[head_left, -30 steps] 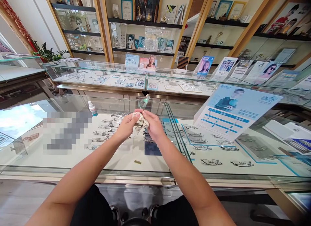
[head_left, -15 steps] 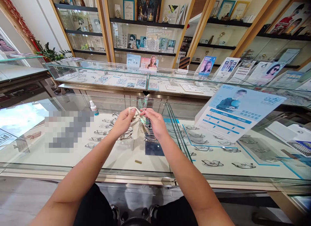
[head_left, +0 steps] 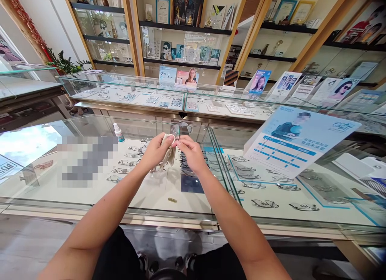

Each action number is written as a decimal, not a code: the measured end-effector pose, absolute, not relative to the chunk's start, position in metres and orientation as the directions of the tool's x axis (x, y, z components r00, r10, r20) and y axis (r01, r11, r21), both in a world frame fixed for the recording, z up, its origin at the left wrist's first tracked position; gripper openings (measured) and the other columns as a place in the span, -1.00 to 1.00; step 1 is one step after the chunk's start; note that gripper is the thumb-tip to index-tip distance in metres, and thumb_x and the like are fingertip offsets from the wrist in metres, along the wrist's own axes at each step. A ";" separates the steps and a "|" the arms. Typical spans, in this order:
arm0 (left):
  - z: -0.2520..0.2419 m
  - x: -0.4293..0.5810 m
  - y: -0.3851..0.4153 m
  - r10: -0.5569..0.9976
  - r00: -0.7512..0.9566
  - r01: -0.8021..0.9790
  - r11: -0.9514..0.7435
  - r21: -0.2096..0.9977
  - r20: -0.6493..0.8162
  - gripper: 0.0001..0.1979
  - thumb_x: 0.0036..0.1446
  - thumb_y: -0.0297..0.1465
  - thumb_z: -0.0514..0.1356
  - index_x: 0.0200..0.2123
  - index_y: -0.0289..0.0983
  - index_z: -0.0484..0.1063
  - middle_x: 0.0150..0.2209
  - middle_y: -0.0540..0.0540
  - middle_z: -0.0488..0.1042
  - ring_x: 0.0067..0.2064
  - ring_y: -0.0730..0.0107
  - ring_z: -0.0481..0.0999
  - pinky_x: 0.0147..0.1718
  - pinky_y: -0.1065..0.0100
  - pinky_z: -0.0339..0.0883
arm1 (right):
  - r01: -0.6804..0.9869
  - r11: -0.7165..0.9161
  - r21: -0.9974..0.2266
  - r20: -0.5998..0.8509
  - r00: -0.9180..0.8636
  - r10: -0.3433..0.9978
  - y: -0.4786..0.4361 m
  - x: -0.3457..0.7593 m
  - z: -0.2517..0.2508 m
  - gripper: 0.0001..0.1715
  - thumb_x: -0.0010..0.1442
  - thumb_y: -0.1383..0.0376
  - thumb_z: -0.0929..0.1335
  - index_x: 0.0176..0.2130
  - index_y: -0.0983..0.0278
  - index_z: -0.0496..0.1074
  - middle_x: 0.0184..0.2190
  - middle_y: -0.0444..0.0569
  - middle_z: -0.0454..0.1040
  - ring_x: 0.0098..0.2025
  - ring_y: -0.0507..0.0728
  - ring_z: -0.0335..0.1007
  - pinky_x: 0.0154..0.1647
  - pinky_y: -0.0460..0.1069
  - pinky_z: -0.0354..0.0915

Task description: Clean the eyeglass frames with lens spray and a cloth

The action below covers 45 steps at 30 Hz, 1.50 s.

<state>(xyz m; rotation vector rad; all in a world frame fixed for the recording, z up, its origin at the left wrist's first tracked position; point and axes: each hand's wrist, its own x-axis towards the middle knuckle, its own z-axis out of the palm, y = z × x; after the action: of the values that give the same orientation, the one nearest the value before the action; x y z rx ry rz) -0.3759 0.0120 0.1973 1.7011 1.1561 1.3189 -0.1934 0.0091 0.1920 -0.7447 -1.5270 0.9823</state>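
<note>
While we stand at the glass counter (head_left: 144, 193), our left hand (head_left: 153, 152) pinches a cloth (head_left: 169, 154) against the glasses (head_left: 175, 130), which our right hand (head_left: 191, 151) grips tight. Both are held up over the counter's far edge. A little spray bottle (head_left: 118, 132) stands near that edge.

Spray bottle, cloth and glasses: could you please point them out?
spray bottle (head_left: 118, 132): head view, on its body.
cloth (head_left: 169, 154): head view, on the hanging fold.
glasses (head_left: 175, 130): head view, on the raised lens.

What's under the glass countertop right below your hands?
Rows of display frames lie on a pale lining, beside a dark blue card. The left hand with the cloth and the right hand with the glasses cover whatever lies directly beneath them.
</note>
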 end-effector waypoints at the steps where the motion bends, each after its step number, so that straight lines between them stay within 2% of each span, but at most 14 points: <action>1: 0.198 -0.376 0.013 0.931 0.084 0.205 -0.366 0.908 0.356 -0.43 0.34 0.19 0.26 -0.36 -0.22 0.38 -0.42 0.02 0.34 -0.36 0.35 0.27 -0.32 0.31 0.14 | -0.073 0.443 -0.893 0.449 -0.172 0.877 0.009 -0.193 0.192 -0.62 0.33 -0.07 0.49 -0.32 0.11 0.76 -0.07 0.00 0.57 0.14 0.26 0.49 0.33 0.13 0.29; 5: 0.201 -0.378 0.017 0.940 0.054 0.079 -0.341 0.937 0.337 -0.32 0.21 0.32 0.30 -0.41 -0.21 0.37 -0.47 0.02 0.29 -0.39 0.36 0.24 -0.36 0.30 0.17 | -0.132 0.390 -0.911 0.408 -0.156 0.900 0.009 -0.192 0.193 -0.63 0.32 -0.06 0.50 -0.32 0.11 0.75 0.03 0.02 0.58 0.25 0.29 0.45 0.41 0.15 0.26; 12: 0.204 -0.381 0.019 0.954 0.106 -0.066 -0.276 0.959 0.282 -0.30 0.13 0.34 0.36 -0.37 -0.25 0.52 -0.42 -0.04 0.44 -0.36 0.36 0.31 -0.31 0.31 0.24 | -0.157 0.293 -0.943 0.324 -0.248 0.913 0.008 -0.193 0.194 -0.61 0.28 -0.10 0.52 -0.35 0.11 0.74 0.27 0.02 0.53 0.46 0.36 0.31 0.53 0.19 0.13; 20: 0.208 -0.380 0.015 0.935 0.254 -0.170 -0.207 0.963 0.246 -0.42 0.14 0.15 0.48 -0.30 -0.29 0.57 -0.44 -0.04 0.48 -0.36 0.38 0.38 -0.26 0.31 0.24 | -0.128 0.273 -0.954 0.300 -0.326 0.896 0.007 -0.193 0.195 -0.59 0.26 -0.13 0.52 -0.33 0.10 0.77 0.20 -0.03 0.56 0.34 0.33 0.43 0.51 0.17 0.16; 24: 0.210 -0.380 0.015 0.919 0.312 -0.240 -0.167 0.956 0.239 -0.49 0.00 -0.03 0.62 -0.26 -0.28 0.57 -0.45 -0.01 0.51 -0.42 0.43 0.37 -0.26 0.30 0.26 | -0.107 0.281 -0.954 0.300 -0.356 0.885 0.007 -0.193 0.195 -0.56 0.25 -0.15 0.53 -0.35 0.12 0.77 0.17 -0.03 0.59 0.33 0.35 0.42 0.49 0.18 0.15; 29: 0.212 -0.377 0.014 0.928 0.264 -0.284 -0.185 0.941 0.263 -0.50 -0.06 -0.10 0.65 -0.28 -0.28 0.55 -0.40 -0.02 0.56 -0.42 0.47 0.38 -0.29 0.32 0.28 | -0.019 0.401 -0.916 0.383 -0.344 0.857 0.004 -0.195 0.196 -0.59 0.30 -0.12 0.51 -0.31 0.11 0.76 0.13 0.02 0.58 0.28 0.35 0.45 0.42 0.21 0.23; 36: 0.211 -0.387 0.021 0.950 0.071 -0.384 -0.256 0.887 0.305 -0.51 -0.03 -0.15 0.66 -0.17 -0.28 0.60 -0.25 -0.05 0.63 -0.23 0.42 0.52 -0.12 0.36 0.37 | 0.073 0.649 -0.757 0.644 -0.082 0.761 -0.001 -0.195 0.197 -0.88 0.40 0.13 0.49 -0.16 0.08 0.66 0.09 0.03 0.63 0.23 0.29 0.50 0.39 0.21 0.27; 38: 0.210 -0.390 0.023 0.954 0.063 -0.387 -0.248 0.888 0.294 -0.49 -0.05 -0.14 0.67 -0.19 -0.28 0.58 -0.25 -0.04 0.61 -0.23 0.42 0.51 -0.14 0.37 0.35 | 0.105 0.677 -0.729 0.678 -0.034 0.735 -0.002 -0.194 0.197 -0.93 0.39 0.19 0.49 -0.19 0.10 0.60 0.06 0.03 0.63 0.21 0.28 0.50 0.36 0.21 0.28; 45: 0.211 -0.389 0.020 0.954 0.127 -0.324 -0.220 0.920 0.273 -0.40 -0.09 0.01 0.66 -0.28 -0.28 0.52 -0.37 0.00 0.51 -0.35 0.46 0.37 -0.29 0.38 0.21 | 0.165 0.709 -0.685 0.717 -0.017 0.697 -0.001 -0.194 0.195 -0.88 0.36 0.25 0.47 -0.26 0.12 0.50 0.02 0.04 0.63 0.16 0.28 0.51 0.30 0.21 0.32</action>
<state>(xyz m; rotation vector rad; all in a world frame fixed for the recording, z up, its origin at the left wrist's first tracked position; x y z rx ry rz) -0.3889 0.0198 0.2108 1.2248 0.7229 1.3906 -0.1944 -0.0006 0.1948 -0.7262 -1.5617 0.4878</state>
